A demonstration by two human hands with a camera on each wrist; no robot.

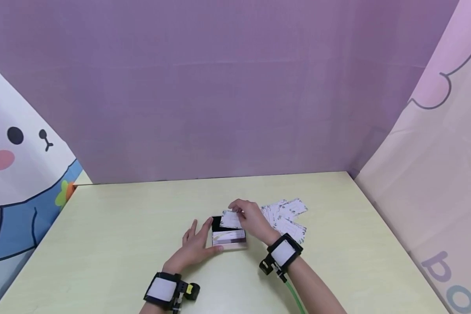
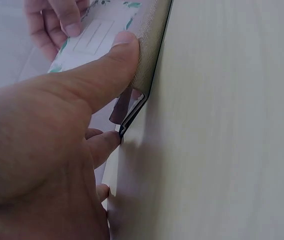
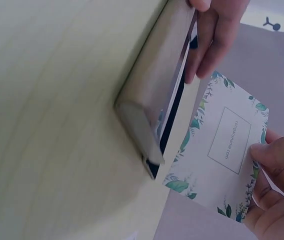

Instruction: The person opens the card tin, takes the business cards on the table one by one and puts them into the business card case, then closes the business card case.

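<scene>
A small card case (image 1: 229, 239) lies open on the pale table (image 1: 121, 235), its dark inside facing up. My left hand (image 1: 199, 242) grips the case from the left, thumb (image 2: 113, 56) on its near edge (image 2: 151, 60) and fingers (image 3: 217, 35) at the far end. My right hand (image 1: 248, 214) pinches a white card with a green leaf border (image 1: 230, 219) by one end and holds it just over the case's opening. In the right wrist view the card (image 3: 223, 150) hangs beside the case (image 3: 154, 95), fingertips (image 3: 277, 157) on its edge.
Several more leaf-bordered cards (image 1: 287, 218) lie spread on the table just right of my right hand. A purple backdrop stands behind the table, with printed curtains at both sides. The table's far edge (image 1: 220, 178) runs along the backdrop.
</scene>
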